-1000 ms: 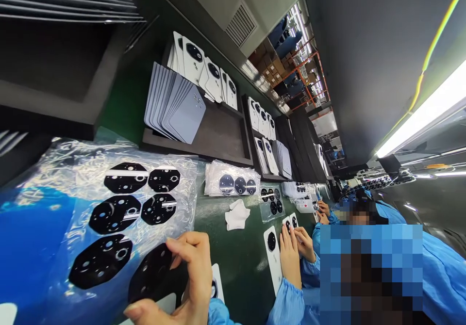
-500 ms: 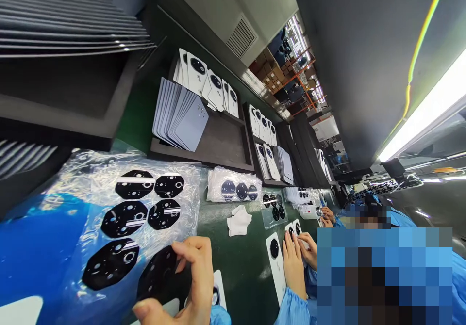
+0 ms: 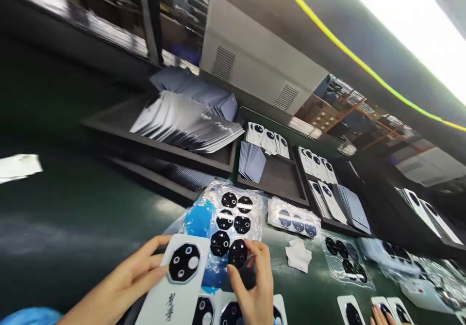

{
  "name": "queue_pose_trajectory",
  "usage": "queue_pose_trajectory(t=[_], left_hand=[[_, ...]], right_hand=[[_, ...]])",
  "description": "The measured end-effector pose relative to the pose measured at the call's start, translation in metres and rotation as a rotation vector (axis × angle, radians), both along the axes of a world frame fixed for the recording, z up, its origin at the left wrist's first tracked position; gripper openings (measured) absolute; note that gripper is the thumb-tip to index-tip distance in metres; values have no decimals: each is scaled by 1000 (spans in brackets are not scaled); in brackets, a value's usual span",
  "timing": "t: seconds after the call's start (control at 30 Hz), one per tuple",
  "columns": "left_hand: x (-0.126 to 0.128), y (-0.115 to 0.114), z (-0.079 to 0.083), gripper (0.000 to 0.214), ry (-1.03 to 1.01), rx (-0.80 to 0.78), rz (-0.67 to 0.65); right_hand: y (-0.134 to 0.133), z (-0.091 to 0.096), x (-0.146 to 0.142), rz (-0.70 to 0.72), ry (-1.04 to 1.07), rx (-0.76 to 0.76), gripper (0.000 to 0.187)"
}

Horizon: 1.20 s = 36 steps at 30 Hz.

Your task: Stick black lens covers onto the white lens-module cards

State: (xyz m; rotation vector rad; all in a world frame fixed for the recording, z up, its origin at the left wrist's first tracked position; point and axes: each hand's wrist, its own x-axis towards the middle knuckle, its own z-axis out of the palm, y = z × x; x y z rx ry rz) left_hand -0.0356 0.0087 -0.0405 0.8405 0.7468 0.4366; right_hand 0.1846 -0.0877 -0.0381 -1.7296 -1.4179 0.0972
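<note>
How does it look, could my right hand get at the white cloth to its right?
Probably yes: the white cloth lies on the green tabletop with nothing visible standing between, though the right hand looks occupied with a black plate.

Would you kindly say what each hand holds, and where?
Left hand: a white panel, by its left edge. Right hand: a black octagonal plate, apparently by its edges.

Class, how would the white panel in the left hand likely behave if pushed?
The white panel is probably stiff, showing no bend in the left hand; likely light, looking thin; unlikely to roll, being flat.
</note>
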Motion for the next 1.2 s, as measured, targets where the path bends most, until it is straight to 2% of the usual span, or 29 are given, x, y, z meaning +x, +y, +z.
queue_pose_trajectory(t=[0.1, 0.2, 0.33, 0.43, 0.57, 0.83, 0.97, 1.2], left_hand=[[4, -1, 20, 73, -95, -13, -96], [8, -5, 37, 75, -94, 25, -124], [8, -11, 46, 75, -60, 89, -117], [8, -15, 47, 78, -50, 105, -113], [13, -18, 41, 74, -52, 123, -112], [20, -25, 24, 72, -97, 110, -71], [19, -25, 27, 68, -81, 108, -88], [17, -21, 43, 65, -17, 116, -117]], right_hand=[[-1, 4, 1, 70, -128, -12, 33], [-3, 10, 2, 102, -256, -11, 34], [-7, 22, 2, 117, -424, -17, 35], [-13, 30, 1, 131, -473, -1, 35], [-18, 36, -6, 100, -379, 29, 33], [-14, 30, -29, 273, -263, 12, 34], [-8, 23, -35, 300, -257, 5, 39], [-4, 18, -36, 323, -244, -26, 42]])
